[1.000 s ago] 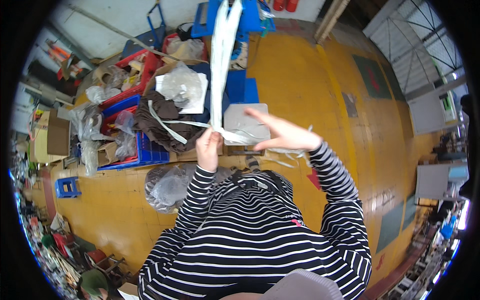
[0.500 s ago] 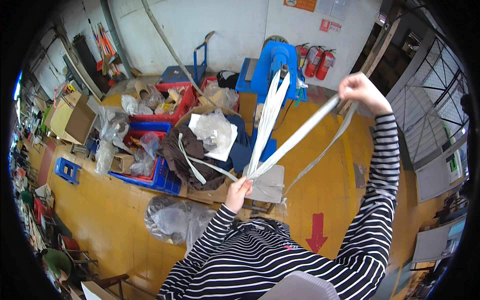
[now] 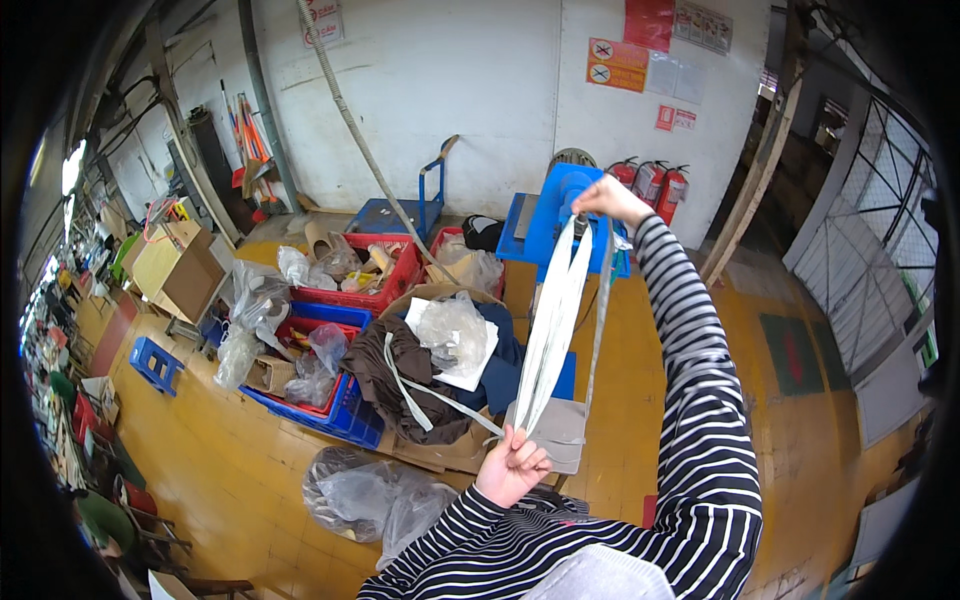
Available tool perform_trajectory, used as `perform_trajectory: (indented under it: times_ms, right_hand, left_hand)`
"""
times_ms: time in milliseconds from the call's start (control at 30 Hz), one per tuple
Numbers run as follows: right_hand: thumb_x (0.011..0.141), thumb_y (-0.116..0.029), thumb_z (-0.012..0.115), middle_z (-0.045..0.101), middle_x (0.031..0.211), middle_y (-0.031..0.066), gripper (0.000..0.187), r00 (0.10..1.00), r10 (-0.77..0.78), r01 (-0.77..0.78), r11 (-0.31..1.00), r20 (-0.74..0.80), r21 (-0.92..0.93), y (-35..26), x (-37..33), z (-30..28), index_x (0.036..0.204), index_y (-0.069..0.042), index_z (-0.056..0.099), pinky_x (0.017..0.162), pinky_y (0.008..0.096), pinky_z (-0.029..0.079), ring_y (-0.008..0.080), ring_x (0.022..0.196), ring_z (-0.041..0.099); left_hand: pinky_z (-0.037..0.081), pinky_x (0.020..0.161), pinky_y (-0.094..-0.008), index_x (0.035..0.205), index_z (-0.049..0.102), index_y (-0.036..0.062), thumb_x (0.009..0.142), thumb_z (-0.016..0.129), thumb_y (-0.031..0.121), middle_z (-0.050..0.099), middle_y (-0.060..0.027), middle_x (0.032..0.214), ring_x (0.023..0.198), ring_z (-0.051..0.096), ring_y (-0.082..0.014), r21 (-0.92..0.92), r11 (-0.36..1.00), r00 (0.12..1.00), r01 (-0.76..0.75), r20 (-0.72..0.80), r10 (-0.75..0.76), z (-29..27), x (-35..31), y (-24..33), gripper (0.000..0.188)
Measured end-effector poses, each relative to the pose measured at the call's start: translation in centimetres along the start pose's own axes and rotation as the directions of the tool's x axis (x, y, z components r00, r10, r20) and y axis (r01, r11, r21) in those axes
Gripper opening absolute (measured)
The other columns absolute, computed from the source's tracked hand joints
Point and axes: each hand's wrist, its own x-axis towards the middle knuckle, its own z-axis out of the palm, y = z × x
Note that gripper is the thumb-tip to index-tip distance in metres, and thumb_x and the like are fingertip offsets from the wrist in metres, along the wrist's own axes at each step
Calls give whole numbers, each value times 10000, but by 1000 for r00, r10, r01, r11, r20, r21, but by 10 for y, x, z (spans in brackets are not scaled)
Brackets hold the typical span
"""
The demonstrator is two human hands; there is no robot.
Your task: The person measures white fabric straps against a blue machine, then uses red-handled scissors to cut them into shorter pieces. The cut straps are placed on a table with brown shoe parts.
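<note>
A bundle of long white fabric strips (image 3: pixel 556 330) is stretched between the blue machine (image 3: pixel 553 196) and my body. My left hand (image 3: pixel 513 468) is closed around the near end of the bundle. At the machine's front, my right hand (image 3: pixel 612 201) pinches a strip by the bundle's far end; the fingers partly hide where the strips are hung. From the right hand a greyer strip hangs down beside the bundle. Another loose end trails left from my left hand over a dark brown cloth (image 3: pixel 385 375). Below the strips is a grey flat seat or board (image 3: pixel 567 425).
Left of the strips stand a blue crate (image 3: pixel 368 425) and a red crate (image 3: pixel 385 296), both filled with bags and parts. Clear plastic bags (image 3: pixel 375 500) lie on the yellow floor. Red fire extinguishers (image 3: pixel 672 195) and a blue trolley (image 3: pixel 385 218) stand by the wall.
My right hand has moved left and away from me to the machine, taking its strip alongside the bundle. My left hand still grips the near end. The view has tilted up.
</note>
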Motion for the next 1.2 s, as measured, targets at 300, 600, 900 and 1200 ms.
perform_trajectory:
  times_ms: [300,600,900,1200]
  right_hand:
    - [887,-149,501,626,720,184,178,988,15,-79,901,-151,-426,-63,-197,74,930,-23,619,623,402,513,323,680,636]
    - [775,-66,527,600,588,111,153,839,-202,441,796,504,-415,-166,-286,157,867,54,543,440,332,510,241,520,644]
    - [829,-308,618,615,641,170,214,870,-104,319,864,482,-389,-194,-201,91,874,-124,719,586,406,512,314,655,645]
    - [841,-177,602,406,504,-32,303,999,-46,36,962,-28,-272,-70,30,-11,637,45,630,441,269,282,50,499,356]
  left_hand:
    - [343,800,-339,735,417,132,929,412,508,298,-2,624,699,341,-172,333,943,999,-10,42,-4,-9,1,1,424]
    - [343,972,-324,1044,570,77,934,482,415,515,-40,1174,1118,439,-125,602,778,982,-182,152,111,-19,3,-18,366]
    - [287,994,-397,918,582,60,988,387,334,462,-135,1182,1155,385,-307,882,-343,816,-323,443,371,-30,15,-7,344]
    - [346,728,-246,741,447,95,977,325,498,446,26,768,711,375,-109,873,278,872,-401,270,409,-39,36,-16,482]
